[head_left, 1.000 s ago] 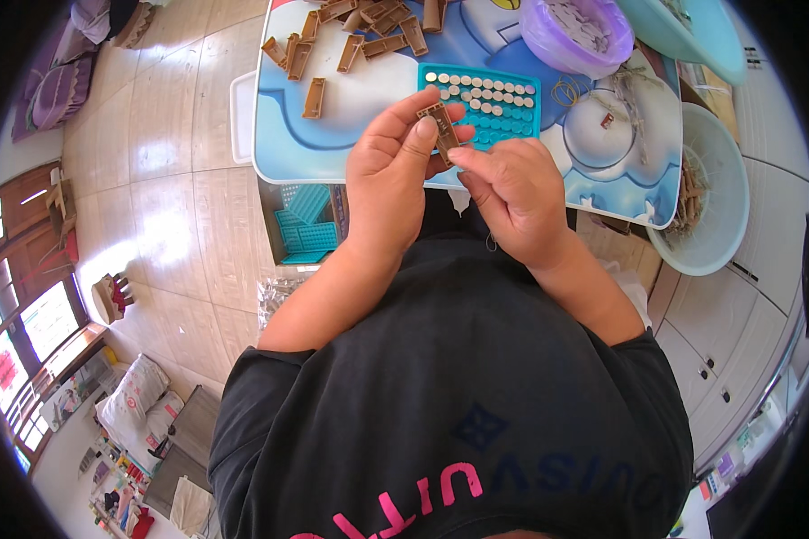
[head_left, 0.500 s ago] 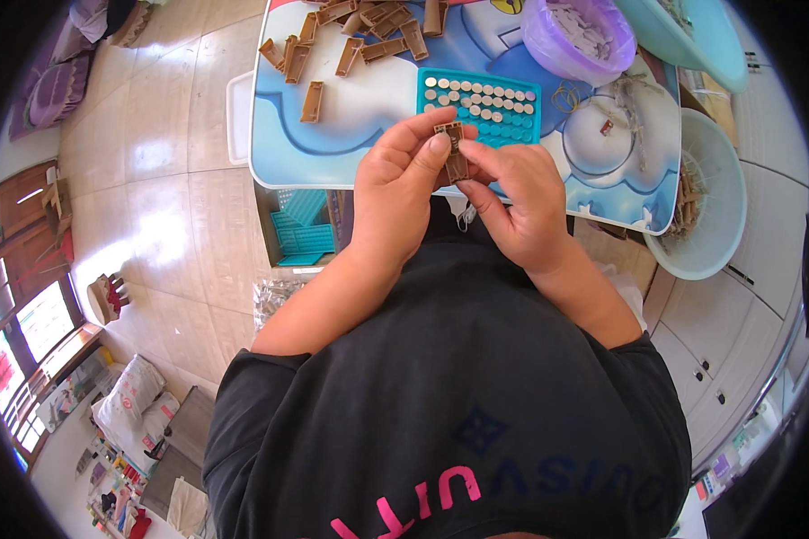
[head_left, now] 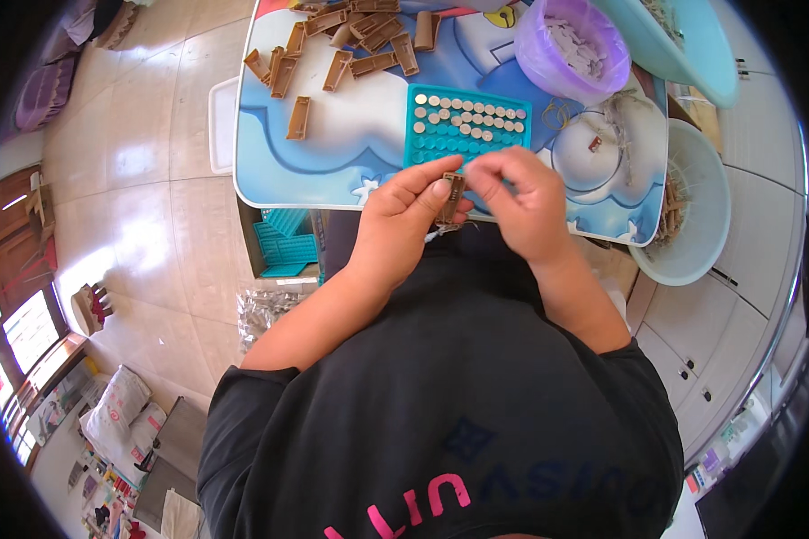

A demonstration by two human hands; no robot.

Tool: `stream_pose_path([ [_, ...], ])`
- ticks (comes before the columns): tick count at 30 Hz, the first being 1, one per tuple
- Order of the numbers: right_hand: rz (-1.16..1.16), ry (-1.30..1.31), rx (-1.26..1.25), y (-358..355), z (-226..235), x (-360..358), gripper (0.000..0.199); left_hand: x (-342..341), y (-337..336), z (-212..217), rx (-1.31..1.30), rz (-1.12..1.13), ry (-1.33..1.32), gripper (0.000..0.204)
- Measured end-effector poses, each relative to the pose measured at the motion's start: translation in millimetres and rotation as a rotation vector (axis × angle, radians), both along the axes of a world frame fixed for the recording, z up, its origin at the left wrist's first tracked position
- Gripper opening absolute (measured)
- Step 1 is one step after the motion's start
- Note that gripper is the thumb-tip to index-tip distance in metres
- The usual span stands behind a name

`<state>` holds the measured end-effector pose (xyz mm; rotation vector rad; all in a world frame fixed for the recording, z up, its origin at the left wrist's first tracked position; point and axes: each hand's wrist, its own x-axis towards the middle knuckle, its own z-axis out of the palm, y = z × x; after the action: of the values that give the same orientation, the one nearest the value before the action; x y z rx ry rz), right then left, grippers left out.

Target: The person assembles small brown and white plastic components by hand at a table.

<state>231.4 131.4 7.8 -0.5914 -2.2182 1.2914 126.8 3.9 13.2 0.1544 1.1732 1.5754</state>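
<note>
My left hand (head_left: 403, 208) grips a small brown plastic casing (head_left: 451, 199), thumb on one side and fingers behind it, just off the table's near edge. Its open, hollow side faces up. My right hand (head_left: 523, 193) is just right of the casing and apart from it, thumb and fingertips pinched together; whatever they may hold is too small to make out. Behind the hands lies a turquoise tray (head_left: 469, 94) with rows of round silvery discs (head_left: 481, 108) in its wells. The hands cover its near edge.
Several brown casings (head_left: 337, 70) lie at the table's far left. A purple-lined tub (head_left: 532, 54) of pale pieces stands at the back right, beside larger pale blue basins (head_left: 712, 216). Thin wire or string (head_left: 627, 135) lies on the right. Turquoise trays (head_left: 283, 247) sit in a box below.
My right hand has come off the casing and lifted to its upper right. My left hand keeps hold of the casing. The whole view has shifted slightly.
</note>
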Motion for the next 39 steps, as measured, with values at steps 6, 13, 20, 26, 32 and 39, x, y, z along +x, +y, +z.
stream_pose_path([
  [6, -0.121, -0.063, 0.607, 31, -11, -10, 0.018, -9, 0, -10, -0.001, 0.122, -0.057, 0.031],
  [13, -0.079, -0.007, 0.578, 23, -10, -12, 0.016, -13, 1, -7, 0.016, 0.178, -0.125, 0.03],
  [20, 0.024, 0.075, 0.455, -3, 7, -29, 0.016, -12, 0, -13, 0.04, 0.179, -0.147, 0.024],
  [26, 0.115, 0.049, 0.503, -5, 4, -24, 0.018, -11, 0, -14, 0.059, 0.208, -0.184, 0.023],
  [32, -0.082, -0.046, 0.658, 30, -8, -20, 0.018, -11, 0, -10, 0.014, 0.192, -0.154, 0.025],
  [39, -0.041, -0.054, 0.73, 31, -14, -18, 0.015, -12, 2, -9, 0.02, 0.199, -0.168, 0.025],
])
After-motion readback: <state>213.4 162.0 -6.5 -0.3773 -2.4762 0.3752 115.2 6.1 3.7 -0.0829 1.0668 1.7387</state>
